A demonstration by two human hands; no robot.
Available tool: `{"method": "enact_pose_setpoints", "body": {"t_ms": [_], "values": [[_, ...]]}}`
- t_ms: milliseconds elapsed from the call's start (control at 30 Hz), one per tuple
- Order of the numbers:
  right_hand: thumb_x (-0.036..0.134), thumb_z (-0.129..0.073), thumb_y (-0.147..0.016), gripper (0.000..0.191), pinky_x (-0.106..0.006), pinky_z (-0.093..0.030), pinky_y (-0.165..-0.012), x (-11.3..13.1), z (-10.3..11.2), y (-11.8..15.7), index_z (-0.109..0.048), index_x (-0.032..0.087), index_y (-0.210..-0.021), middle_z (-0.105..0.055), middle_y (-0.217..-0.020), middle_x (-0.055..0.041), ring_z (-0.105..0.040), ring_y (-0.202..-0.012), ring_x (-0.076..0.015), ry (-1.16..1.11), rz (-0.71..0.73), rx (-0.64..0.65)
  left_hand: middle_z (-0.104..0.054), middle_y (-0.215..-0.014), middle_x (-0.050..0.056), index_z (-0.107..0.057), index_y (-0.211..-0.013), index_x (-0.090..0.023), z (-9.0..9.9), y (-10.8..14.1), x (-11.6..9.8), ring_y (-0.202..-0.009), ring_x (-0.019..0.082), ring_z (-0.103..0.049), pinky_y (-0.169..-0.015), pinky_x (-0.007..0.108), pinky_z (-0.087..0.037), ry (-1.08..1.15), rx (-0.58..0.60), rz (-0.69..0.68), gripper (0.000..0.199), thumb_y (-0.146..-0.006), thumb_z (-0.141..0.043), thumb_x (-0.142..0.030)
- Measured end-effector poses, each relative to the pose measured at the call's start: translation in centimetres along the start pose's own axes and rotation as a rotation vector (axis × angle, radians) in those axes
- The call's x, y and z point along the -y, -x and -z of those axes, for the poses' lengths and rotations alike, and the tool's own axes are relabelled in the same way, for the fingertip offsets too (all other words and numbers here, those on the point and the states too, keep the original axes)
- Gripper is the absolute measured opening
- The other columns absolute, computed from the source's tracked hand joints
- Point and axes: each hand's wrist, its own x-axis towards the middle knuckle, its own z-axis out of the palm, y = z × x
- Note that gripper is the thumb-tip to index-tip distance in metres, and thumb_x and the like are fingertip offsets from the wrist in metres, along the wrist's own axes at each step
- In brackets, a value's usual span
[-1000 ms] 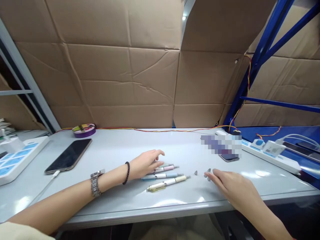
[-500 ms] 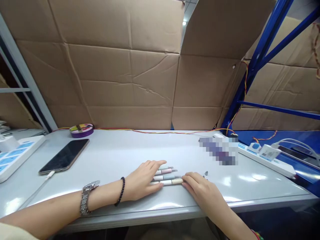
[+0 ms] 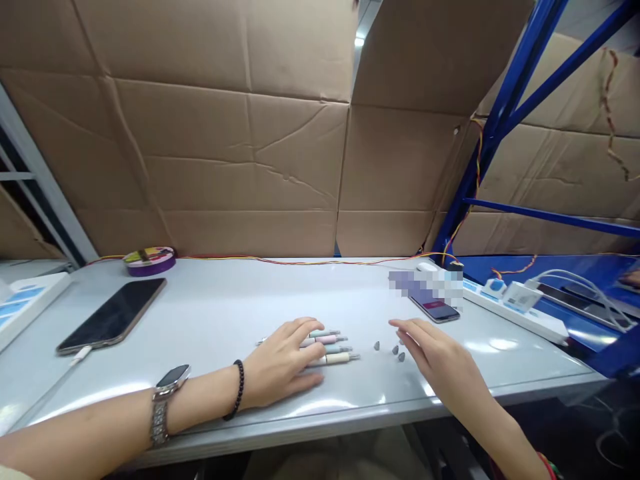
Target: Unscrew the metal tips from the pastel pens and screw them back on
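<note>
Several pale pens lie side by side on the white tabletop, among them a cream pen (image 3: 340, 359), a light blue pen (image 3: 338, 349) and a pink pen (image 3: 332, 340). Over their left parts rests my left hand (image 3: 283, 360), fingers spread and open, covering much of the barrels. Off to the right, my right hand (image 3: 443, 353) hovers with its fingers stretched out and nothing visible in it. Between the pens and that hand sit several small grey cone-shaped pieces (image 3: 401, 357); one is partly hidden by the right fingertips.
A charging phone (image 3: 115, 313) and a purple tape roll (image 3: 149, 261) are at the left. Another phone (image 3: 436, 308), partly blurred out, lies at the back right beside a white power strip (image 3: 535, 319). Cardboard (image 3: 240, 147) walls the back; a blue frame (image 3: 480, 160) stands right.
My right hand has left the end of the cream pen and moved right, uncovering the grey pieces. My left hand stays over the pens, its fingers shifted a little.
</note>
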Motion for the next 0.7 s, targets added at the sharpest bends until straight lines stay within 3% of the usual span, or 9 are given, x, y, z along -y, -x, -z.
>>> {"method": "enact_pose_setpoints", "body": {"t_ms": [200,300,433,500,567,633,700], "values": [[0.029,-0.042,-0.09,0.024,-0.029,-0.051,-0.063,-1.7,0.0,0.2,-0.065,0.025,-0.096,-0.068,-0.09,-0.0044,-0.065,-0.077,-0.0192,-0.014,-0.026,0.223,-0.044,-0.125,0.013,-0.053,-0.08,-0.016,-0.2,-0.1,0.0,-0.121,0.029,-0.035,-0.097,0.042,-0.038,-0.012,-0.038,-0.006,0.014,-0.088,-0.048,-0.026],[0.031,-0.041,-0.09,0.024,-0.029,-0.05,-0.064,-1.2,-0.1,0.1,-0.065,0.025,-0.09,-0.069,-0.089,-0.0026,-0.065,-0.079,-0.0192,-0.011,-0.052,0.247,-0.044,-0.125,0.012,-0.052,-0.081,-0.016,-0.1,0.0,-0.1,-0.121,0.028,-0.035,-0.097,0.042,-0.037,-0.011,-0.072,-0.029,0.014,-0.089,-0.046,-0.026],[0.039,-0.041,-0.09,0.025,-0.028,-0.048,-0.058,-0.5,0.1,0.2,-0.06,0.025,-0.096,-0.069,-0.088,-0.0016,-0.065,-0.076,-0.0184,0.016,-0.115,0.208,-0.044,-0.124,0.013,-0.05,-0.085,-0.016,0.1,0.1,-0.2,-0.117,0.027,-0.037,-0.094,0.039,-0.039,0.019,-0.163,-0.059,0.014,-0.092,-0.042,-0.026],[0.041,-0.042,-0.088,0.022,-0.027,-0.045,-0.052,-0.3,0.3,0.4,-0.056,0.025,-0.094,-0.068,-0.083,-0.0006,-0.065,-0.069,-0.0178,0.036,-0.142,0.207,-0.05,-0.116,0.013,-0.048,-0.085,-0.016,0.3,0.1,-0.2,-0.106,0.024,-0.046,-0.087,0.037,-0.041,0.066,-0.209,-0.08,0.017,-0.093,-0.037,-0.026],[0.037,-0.043,-0.087,0.016,-0.026,-0.042,-0.049,-0.2,0.3,0.5,-0.053,0.025,-0.091,-0.066,-0.077,0.0007,-0.063,-0.064,-0.0173,0.039,-0.136,0.239,-0.057,-0.094,0.009,-0.046,-0.086,-0.017,0.5,0.1,-0.3,-0.085,0.02,-0.052,-0.077,0.033,-0.042,0.128,-0.232,-0.105,0.021,-0.095,-0.03,-0.027],[0.03,-0.042,-0.087,0.012,-0.026,-0.042,-0.049,-0.3,0.4,0.6,-0.051,0.025,-0.091,-0.065,-0.074,0.0015,-0.062,-0.063,-0.0169,0.032,-0.118,0.273,-0.056,-0.073,0.003,-0.044,-0.085,-0.018,0.8,0.2,-0.3,-0.065,0.016,-0.049,-0.071,0.031,-0.041,0.175,-0.235,-0.13,0.025,-0.096,-0.024,-0.028],[0.027,-0.04,-0.087,0.012,-0.026,-0.042,-0.051,-0.3,0.4,0.6,-0.051,0.025,-0.089,-0.065,-0.074,0.0016,-0.062,-0.063,-0.0167,0.025,-0.108,0.293,-0.053,-0.064,0.0,-0.042,-0.085,-0.019,1.1,0.4,-0.3,-0.055,0.014,-0.045,-0.067,0.03,-0.039,0.189,-0.222,-0.123,0.026,-0.097,-0.021,-0.029]]}}
